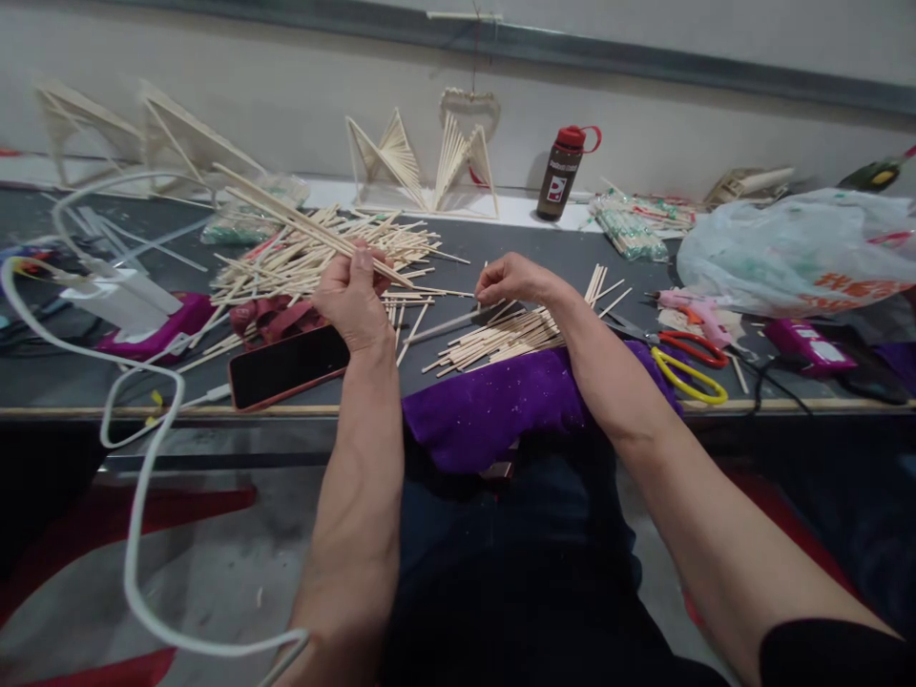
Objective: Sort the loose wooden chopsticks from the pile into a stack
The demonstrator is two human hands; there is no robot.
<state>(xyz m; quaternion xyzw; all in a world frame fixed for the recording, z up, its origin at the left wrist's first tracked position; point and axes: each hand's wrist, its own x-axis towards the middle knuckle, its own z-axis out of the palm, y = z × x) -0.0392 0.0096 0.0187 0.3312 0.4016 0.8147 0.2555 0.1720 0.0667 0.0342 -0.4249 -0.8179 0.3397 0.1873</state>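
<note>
Black sleeve (830, 656) lay nearest; gray bench (511, 242) stood before pale wall (658, 124). L hand (353, 298) pinched sticks (286, 212) nr one end (tips jutting past); R hand (521, 279) was pinched narrow, contents unclear.

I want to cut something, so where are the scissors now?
In the head view, the scissors lie right of the purple cloth, near the table's front edge.

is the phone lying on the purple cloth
No, the phone lies on the dark tabletop, to the left of the purple cloth.
</note>
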